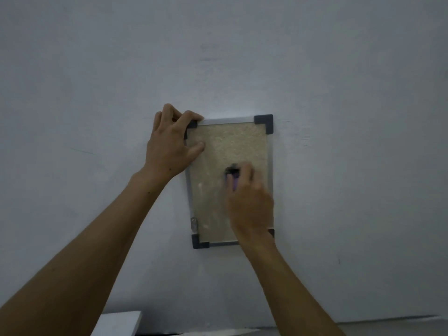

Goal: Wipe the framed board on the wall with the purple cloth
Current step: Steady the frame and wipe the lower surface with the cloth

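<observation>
The framed board (218,151) hangs on the pale wall, a tan cork-like panel in a silver frame with dark grey corner caps. My left hand (169,144) grips its top left corner, fingers curled over the frame and thumb on the panel. My right hand (249,200) is pressed against the middle of the panel, blurred, and holds the purple cloth (234,180). Only a small purple and dark bit of the cloth shows past my fingers. My right wrist hides the board's bottom right corner.
A small metal bracket (194,224) sits on the frame's lower left side. A white ledge or box edge (118,322) pokes up at the bottom left. A grey surface (388,328) runs along the bottom right under the wall.
</observation>
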Demonstrator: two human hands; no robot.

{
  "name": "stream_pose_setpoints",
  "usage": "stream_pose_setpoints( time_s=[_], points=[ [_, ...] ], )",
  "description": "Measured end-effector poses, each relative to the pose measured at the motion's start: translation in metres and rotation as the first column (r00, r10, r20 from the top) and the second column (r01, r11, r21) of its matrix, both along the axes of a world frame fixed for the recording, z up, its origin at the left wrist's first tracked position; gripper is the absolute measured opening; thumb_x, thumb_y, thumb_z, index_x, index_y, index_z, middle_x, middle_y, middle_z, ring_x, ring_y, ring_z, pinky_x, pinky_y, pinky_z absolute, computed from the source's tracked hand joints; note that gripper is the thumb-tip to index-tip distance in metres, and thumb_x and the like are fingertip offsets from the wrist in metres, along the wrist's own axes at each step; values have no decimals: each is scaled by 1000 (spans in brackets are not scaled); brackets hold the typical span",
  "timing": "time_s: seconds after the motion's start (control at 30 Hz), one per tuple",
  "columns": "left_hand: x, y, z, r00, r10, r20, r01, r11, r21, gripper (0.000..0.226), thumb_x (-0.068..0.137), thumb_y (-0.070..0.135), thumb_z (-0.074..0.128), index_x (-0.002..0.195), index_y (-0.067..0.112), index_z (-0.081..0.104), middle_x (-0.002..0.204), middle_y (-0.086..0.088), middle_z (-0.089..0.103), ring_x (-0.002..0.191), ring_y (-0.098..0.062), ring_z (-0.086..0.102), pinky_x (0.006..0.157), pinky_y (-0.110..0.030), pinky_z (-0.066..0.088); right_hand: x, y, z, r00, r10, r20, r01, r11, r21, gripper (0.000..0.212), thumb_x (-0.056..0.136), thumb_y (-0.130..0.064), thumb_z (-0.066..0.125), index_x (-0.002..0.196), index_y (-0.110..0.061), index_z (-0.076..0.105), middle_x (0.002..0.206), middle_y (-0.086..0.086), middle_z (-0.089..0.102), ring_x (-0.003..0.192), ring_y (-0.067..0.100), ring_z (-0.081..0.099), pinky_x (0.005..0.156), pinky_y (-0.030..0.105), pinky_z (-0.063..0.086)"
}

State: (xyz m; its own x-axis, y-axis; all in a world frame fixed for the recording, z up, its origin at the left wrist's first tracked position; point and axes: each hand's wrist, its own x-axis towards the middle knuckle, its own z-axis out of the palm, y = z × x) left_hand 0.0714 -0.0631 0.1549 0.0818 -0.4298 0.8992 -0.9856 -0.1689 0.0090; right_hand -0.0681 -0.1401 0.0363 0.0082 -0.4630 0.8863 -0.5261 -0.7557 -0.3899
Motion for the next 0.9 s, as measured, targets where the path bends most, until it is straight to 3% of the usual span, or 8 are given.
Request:
stream_pose_setpoints(
  time_s=[0.07, 0.1, 0.27, 0.4, 0.53, 0.67, 0.8, 0.9],
  points=[
    [0, 0, -1, 1000, 1, -1, -1, 1000, 3, 54, 76, 36, 76, 126, 28, 57, 112, -4, 41, 105, -20, 41, 81, -25, 40, 9, 8, -5, 980, 63, -189, -82, 992, -96, 24, 103, -39, 49, 117, -19, 53, 102, 1, 63, 75, 15, 63, 56, 26, 54],
    [0, 0, -1, 1000, -4, 1, 4, 1000, 5, 54, 77, 37, 76, 126, 28, 57, 112, -4, 41, 105, -20, 41, 82, -26, 40, 7, 5, -4, 980, 77, -181, -95, 991, -93, 24, 102, -39, 52, 116, -20, 53, 101, 0, 63, 74, 15, 63, 54, 24, 52],
    [-2, 1, 1, 1000, -20, -15, 21, 1000, 14, 53, 79, 36, 76, 127, 28, 57, 113, -4, 41, 106, -19, 41, 82, -26, 42, -8, -12, -4, 964, -37, 264, 5, 993, 122, 23, 97, -37, 59, 108, -18, 51, 98, 3, 63, 66, 21, 67, 49, 21, 38],
    [-1, 3, 1, 1000, -21, -9, 21, 1000, 19, 53, 79, 36, 76, 127, 28, 57, 112, -3, 41, 105, -16, 39, 80, -26, 42, -10, -14, -10, 999, -10, -43, 6, 995, -104, 25, 96, -38, 62, 109, -18, 56, 95, 2, 64, 64, 17, 65, 48, 25, 49],
    [-3, 1, 0, 999, -28, -25, 28, 1000, 4, 52, 79, 34, 77, 127, 28, 57, 113, -4, 41, 106, -18, 40, 80, -26, 42, -30, -29, -1, 985, -4, 170, -9, 997, 71, 22, 100, -37, 55, 109, -17, 52, 101, 4, 62, 69, 21, 66, 49, 29, 52],
    [-2, 2, 2, 999, -23, -28, 24, 999, 25, 52, 80, 35, 76, 127, 27, 56, 114, -5, 41, 107, -19, 40, 81, -27, 41, -32, -27, -1, 996, 44, -82, -53, 992, -117, 24, 99, -36, 57, 112, -16, 55, 105, 4, 63, 70, 21, 66, 51, 33, 57],
    [-4, 0, 2, 999, -18, -49, 19, 999, 30, 52, 80, 34, 76, 127, 28, 55, 114, -4, 39, 108, -20, 38, 81, -28, 41, -52, -47, 7, 994, 61, 95, -60, 998, -17, 24, 101, -34, 56, 112, -14, 55, 104, 5, 60, 71, 21, 64, 51, 25, 46],
    [-6, 0, 2, 998, -9, -58, 11, 999, 37, 51, 81, 33, 75, 127, 27, 54, 116, -5, 38, 111, -21, 38, 80, -29, 44, -53, -44, -10, 993, 34, -111, -51, 986, -158, 24, 101, -34, 54, 112, -13, 58, 103, 5, 59, 68, 20, 64, 46, 28, 51]
  ],
)
